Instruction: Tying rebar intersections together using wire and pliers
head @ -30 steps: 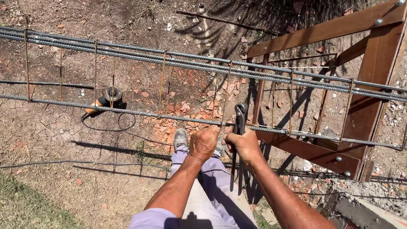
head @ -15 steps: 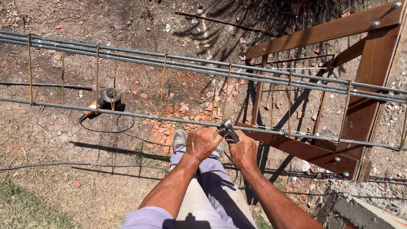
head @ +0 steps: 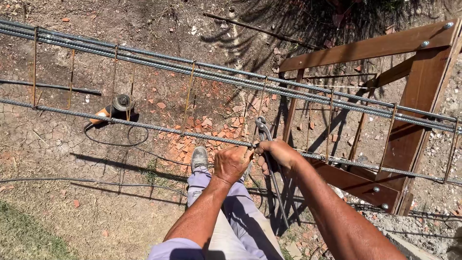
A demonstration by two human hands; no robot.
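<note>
- Pincers (head: 269,159): rigid steel, heavy; your right hand (head: 279,153) wraps the long handles.
- Left hand (head: 233,163) closes around the stiff, ribbed rebar (head: 144,126).

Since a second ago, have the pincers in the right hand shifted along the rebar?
Yes. The pincers sat upright at the near rebar, head up; after tipping flat across it, they stand upright again, slightly farther from the wooden trestle, gripped by the right hand.
</note>
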